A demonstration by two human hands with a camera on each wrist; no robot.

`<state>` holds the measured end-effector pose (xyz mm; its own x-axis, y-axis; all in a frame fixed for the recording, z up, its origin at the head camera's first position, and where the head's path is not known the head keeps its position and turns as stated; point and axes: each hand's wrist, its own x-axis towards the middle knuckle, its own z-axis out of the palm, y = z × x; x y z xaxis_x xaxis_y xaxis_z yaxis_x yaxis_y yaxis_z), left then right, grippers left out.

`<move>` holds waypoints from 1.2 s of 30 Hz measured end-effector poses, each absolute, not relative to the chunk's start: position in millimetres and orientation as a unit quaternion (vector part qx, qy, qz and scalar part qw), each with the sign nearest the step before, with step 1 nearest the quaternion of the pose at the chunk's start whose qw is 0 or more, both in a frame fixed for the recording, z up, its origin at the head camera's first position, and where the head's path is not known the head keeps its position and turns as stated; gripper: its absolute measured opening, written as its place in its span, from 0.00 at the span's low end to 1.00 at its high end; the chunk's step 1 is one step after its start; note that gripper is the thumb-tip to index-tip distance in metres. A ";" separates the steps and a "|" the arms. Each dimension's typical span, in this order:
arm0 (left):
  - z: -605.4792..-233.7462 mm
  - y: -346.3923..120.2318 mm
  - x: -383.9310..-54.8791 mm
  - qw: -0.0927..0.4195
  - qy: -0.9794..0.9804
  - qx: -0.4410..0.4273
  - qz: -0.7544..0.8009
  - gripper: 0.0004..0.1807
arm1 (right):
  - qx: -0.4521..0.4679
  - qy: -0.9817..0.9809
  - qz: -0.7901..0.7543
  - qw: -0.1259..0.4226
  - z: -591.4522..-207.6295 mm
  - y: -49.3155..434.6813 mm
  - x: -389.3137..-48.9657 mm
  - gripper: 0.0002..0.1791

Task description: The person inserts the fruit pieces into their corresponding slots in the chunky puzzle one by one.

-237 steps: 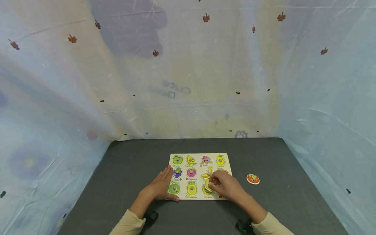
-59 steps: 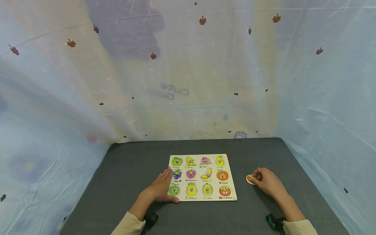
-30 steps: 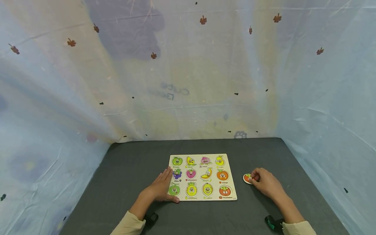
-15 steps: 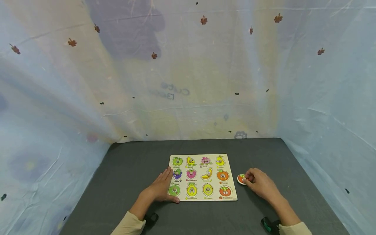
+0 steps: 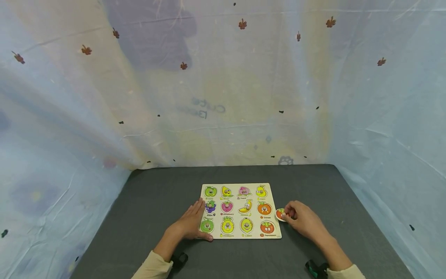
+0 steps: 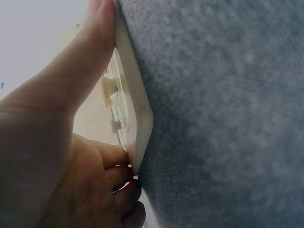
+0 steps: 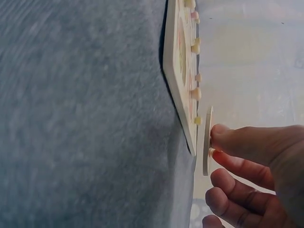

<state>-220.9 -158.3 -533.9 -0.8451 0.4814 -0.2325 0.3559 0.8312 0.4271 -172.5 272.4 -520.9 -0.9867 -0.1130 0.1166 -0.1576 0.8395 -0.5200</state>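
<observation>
A pale wooden fruit peg puzzle board [image 5: 237,221] lies on the dark table, with fruit pictures in three rows. My left hand [image 5: 189,221] rests at its near left corner, fingers stretched along the left side and thumb at the front edge. In the left wrist view, the thumb and fingertips touch the board's edge [image 6: 142,104]. My right hand [image 5: 304,220] pinches a round red-orange persimmon puzzle piece [image 5: 279,214] with green leaves. That piece overlaps the board's right edge in the head view. The right wrist view shows the piece [image 7: 207,147] edge-on, raised beside the board's corner.
Small knobs [image 7: 195,93] stand up from pieces seated in the board. The persimmon picture [image 5: 267,227] is in the near right corner, below the orange [image 5: 264,209]. Pale printed curtains [image 5: 223,97] hang behind and beside the dark table [image 5: 156,193].
Earlier, my right hand held a yellow piece over the lemon spot. It then took the persimmon piece from the table at right and carried it left to the board. My left hand stays put.
</observation>
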 end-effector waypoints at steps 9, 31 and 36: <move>-541.7 -159.3 -224.7 0.162 0.943 0.215 0.195 0.79 | 0.084 -0.955 0.281 0.035 -519.3 261.0 -172.4 0.08; -533.5 -156.0 -221.4 0.164 0.947 0.211 0.176 0.76 | 0.143 -0.943 0.301 0.004 -523.4 236.9 -166.9 0.10; -534.2 -156.2 -221.1 0.163 0.947 0.213 0.178 0.77 | 0.160 -0.939 0.305 0.011 -526.1 234.7 -166.3 0.11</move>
